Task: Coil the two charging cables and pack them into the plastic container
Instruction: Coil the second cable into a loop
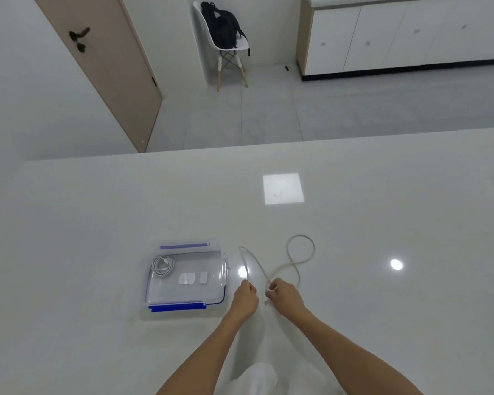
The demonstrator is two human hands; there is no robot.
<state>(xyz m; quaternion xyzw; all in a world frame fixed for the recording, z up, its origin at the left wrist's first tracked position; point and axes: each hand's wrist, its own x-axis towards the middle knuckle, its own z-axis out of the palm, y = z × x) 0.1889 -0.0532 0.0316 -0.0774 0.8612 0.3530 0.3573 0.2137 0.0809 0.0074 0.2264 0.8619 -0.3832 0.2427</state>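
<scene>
A clear plastic container with blue clips sits open on the white table, left of my hands. One white cable lies coiled inside it at the far left corner. A second white cable is spread on the table in loose loops to the right of the container. My left hand pinches one strand of this cable just right of the container. My right hand grips another strand close beside it, with the plug end hanging below the fingers.
The white glossy table stretches far ahead and to both sides. Beyond its far edge stand a door, a white chair with a black backpack, and white cabinets.
</scene>
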